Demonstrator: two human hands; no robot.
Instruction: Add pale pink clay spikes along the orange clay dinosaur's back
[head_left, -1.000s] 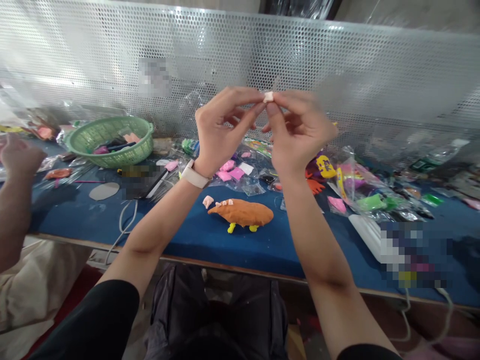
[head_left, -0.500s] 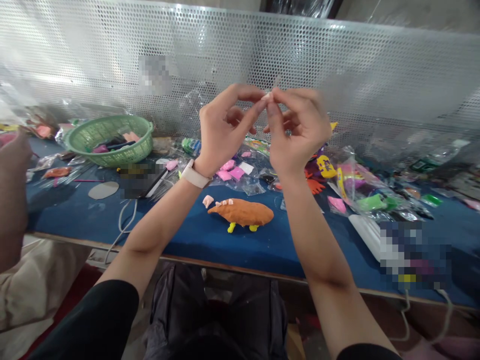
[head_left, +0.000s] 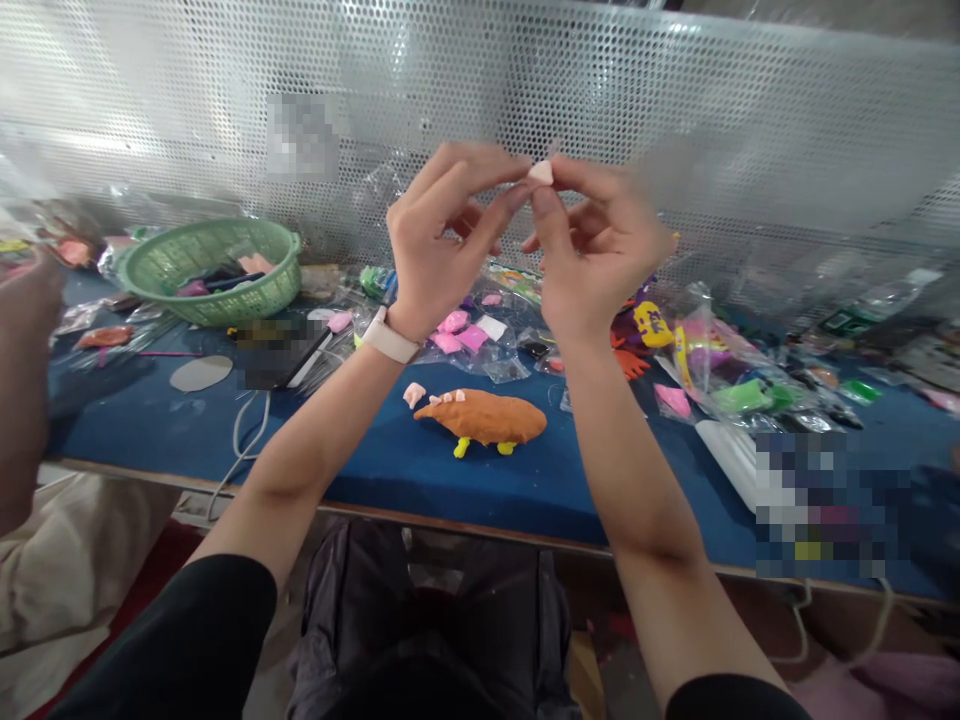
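Observation:
A small pale pink piece of modelling clay (head_left: 541,173) is pinched between the fingertips of both hands, raised above the table. My left hand (head_left: 454,225), with a white band on the wrist, grips it from the left. From the right, my right hand (head_left: 592,235) holds it with thumb and forefinger. Below on the blue table lies an orange clay animal body (head_left: 484,417) with yellow feet (head_left: 462,447) and a few pale pink bits along its pointed left end. A loose lump of pale pink clay (head_left: 413,394) sits beside that tip.
At the left stands a green basket (head_left: 217,290) with clay inside. Bagged pink clay (head_left: 453,322) lies behind the orange body. To the right are a yellow clay piece (head_left: 654,325), green packets (head_left: 742,396) and a white device (head_left: 724,465). Another person's arm (head_left: 26,370) is at far left.
The pale pink piece now shows a pointed, triangular shape between my fingertips. Both hands appear slightly higher in view, and the whole view has shifted a little. The orange body stays put.

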